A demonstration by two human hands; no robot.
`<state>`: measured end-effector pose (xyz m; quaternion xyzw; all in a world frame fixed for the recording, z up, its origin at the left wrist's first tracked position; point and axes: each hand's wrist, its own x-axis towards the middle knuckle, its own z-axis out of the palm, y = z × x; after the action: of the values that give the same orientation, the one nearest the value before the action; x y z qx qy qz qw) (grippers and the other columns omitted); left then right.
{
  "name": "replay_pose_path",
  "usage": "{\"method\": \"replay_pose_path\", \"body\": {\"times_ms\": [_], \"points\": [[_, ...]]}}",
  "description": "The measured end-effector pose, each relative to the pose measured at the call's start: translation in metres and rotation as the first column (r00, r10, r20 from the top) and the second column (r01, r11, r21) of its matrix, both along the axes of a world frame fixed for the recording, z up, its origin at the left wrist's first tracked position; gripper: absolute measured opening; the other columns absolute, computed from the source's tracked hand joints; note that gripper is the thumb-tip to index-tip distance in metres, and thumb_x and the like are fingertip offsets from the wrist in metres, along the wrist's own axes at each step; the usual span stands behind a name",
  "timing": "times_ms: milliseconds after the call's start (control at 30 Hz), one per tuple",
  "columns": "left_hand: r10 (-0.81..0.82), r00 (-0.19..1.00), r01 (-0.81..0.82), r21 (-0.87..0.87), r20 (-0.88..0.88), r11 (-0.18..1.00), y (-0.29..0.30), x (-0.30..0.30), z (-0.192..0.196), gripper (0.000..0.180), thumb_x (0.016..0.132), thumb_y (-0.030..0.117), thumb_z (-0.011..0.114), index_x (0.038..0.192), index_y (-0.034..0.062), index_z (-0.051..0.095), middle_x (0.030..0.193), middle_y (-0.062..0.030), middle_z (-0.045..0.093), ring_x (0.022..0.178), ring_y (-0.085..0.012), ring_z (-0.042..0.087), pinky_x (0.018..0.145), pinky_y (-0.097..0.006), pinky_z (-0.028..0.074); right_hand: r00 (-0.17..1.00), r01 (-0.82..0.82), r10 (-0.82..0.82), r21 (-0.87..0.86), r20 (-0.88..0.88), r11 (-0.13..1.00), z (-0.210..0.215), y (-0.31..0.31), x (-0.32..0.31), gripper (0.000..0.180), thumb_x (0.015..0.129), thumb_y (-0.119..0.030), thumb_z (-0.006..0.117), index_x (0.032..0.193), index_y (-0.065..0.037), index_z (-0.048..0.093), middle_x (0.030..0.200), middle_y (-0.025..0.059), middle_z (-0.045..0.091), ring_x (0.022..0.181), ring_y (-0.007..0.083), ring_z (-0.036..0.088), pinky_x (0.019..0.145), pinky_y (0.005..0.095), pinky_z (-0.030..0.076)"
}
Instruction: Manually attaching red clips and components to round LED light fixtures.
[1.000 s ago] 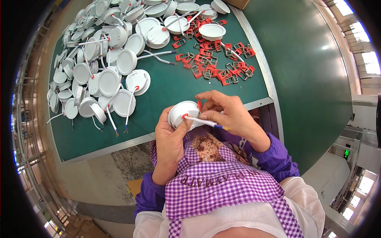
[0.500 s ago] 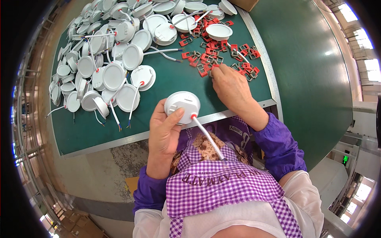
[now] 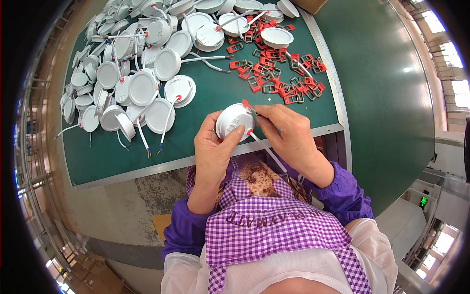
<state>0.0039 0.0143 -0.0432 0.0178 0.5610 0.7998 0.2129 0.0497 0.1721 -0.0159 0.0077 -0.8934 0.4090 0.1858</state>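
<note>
My left hand (image 3: 215, 147) is closed round a white round downlight (image 3: 231, 122), thumb across its back. A white cable leaves the lamp at a red grommet and hangs toward my apron. At the lamp's right edge my right hand (image 3: 289, 134) pinches a small metal spring clip with a red sleeve (image 3: 246, 104). The clip is against or very close to the rim; my fingers partly hide it. Beyond my hands lies a loose pile of similar red-sleeved clips (image 3: 267, 68).
Many white downlights with cables (image 3: 142, 88) are heaped over the left and far part of the green table (image 3: 210, 98). One downlight (image 3: 276, 37) lies among the clips. A metal strip (image 3: 328, 73) edges the table on the right, beside another green surface (image 3: 382, 98). A cardboard box (image 3: 308, 5) stands at the far edge.
My right hand has come back from the clip pile to the lamp, bringing a red-sleeved clip. My left hand has shifted slightly right and turned the lamp.
</note>
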Motion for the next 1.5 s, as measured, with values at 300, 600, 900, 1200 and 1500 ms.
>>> {"method": "replay_pose_path", "body": {"times_ms": [300, 600, 900, 1200, 1500], "points": [[0.024, 0.989, -0.036, -0.082, -0.144, 0.996, 0.000, 0.001, -0.003, 0.030, 0.085, 0.000, 0.067, 0.113, -0.0031, 0.056, 0.103, -0.0074, 0.062, 0.091, -0.0113, 0.061, 0.078, -0.024, 0.052, 0.999, -0.020, 0.021, -0.035, 0.036, 0.999, -0.002, -0.006, 0.003, 0.019, 0.083, 0.002, 0.062, 0.102, 0.001, 0.061, 0.085, 0.0147, 0.062, 0.071, 0.0320, 0.064, 0.060, 0.0376, 0.051], [-0.027, 0.978, 0.001, -0.129, -0.205, 0.992, 0.000, 0.002, -0.002, 0.029, 0.087, 0.003, 0.067, 0.114, -0.0013, 0.058, 0.102, -0.0052, 0.063, 0.089, -0.0090, 0.060, 0.075, -0.023, 0.050, 0.999, 0.051, -0.051, 0.019, -0.011, 0.999, -0.011, -0.014, 0.005, 0.019, 0.082, 0.005, 0.061, 0.100, -0.001, 0.060, 0.084, 0.0146, 0.062, 0.072, 0.0323, 0.064, 0.060, 0.0387, 0.052], [-0.081, 0.971, 0.041, -0.173, -0.226, 0.984, -0.006, 0.000, -0.003, 0.028, 0.086, 0.005, 0.069, 0.112, -0.0015, 0.060, 0.097, -0.0052, 0.065, 0.085, -0.0085, 0.060, 0.074, -0.023, 0.050, 0.998, 0.035, -0.028, -0.151, 0.048, 0.988, -0.005, -0.011, 0.008, 0.016, 0.080, 0.006, 0.062, 0.093, -0.003, 0.060, 0.080, 0.0125, 0.062, 0.071, 0.0288, 0.064, 0.061, 0.0353, 0.050], [-0.137, 0.986, 0.127, -0.095, -0.097, 0.987, -0.004, -0.001, 0.003, 0.028, 0.085, 0.003, 0.069, 0.111, -0.0008, 0.060, 0.097, -0.0036, 0.065, 0.085, -0.0077, 0.060, 0.073, -0.022, 0.050, 0.996, 0.000, 0.013, -0.138, 0.091, 0.990, -0.003, 0.003, 0.010, 0.016, 0.081, 0.005, 0.063, 0.095, -0.002, 0.059, 0.086, 0.0132, 0.063, 0.075, 0.0282, 0.065, 0.063, 0.0341, 0.050], [-0.179, 0.960, 0.137, -0.196, -0.217, 0.971, -0.004, 0.002, 0.013, 0.025, 0.084, 0.006, 0.070, 0.107, 0.0009, 0.063, 0.096, -0.0039, 0.066, 0.085, -0.0087, 0.061, 0.072, -0.024, 0.050, 0.913, 0.124, 0.119, -0.544, 0.391, 0.830, 0.023, 0.018, 0.007, 0.040, 0.081, -0.001, 0.071, 0.117, -0.001, 0.053, 0.106, 0.0087, 0.065, 0.075, 0.0119, 0.068, 0.062, 0.0250, 0.052]]}}
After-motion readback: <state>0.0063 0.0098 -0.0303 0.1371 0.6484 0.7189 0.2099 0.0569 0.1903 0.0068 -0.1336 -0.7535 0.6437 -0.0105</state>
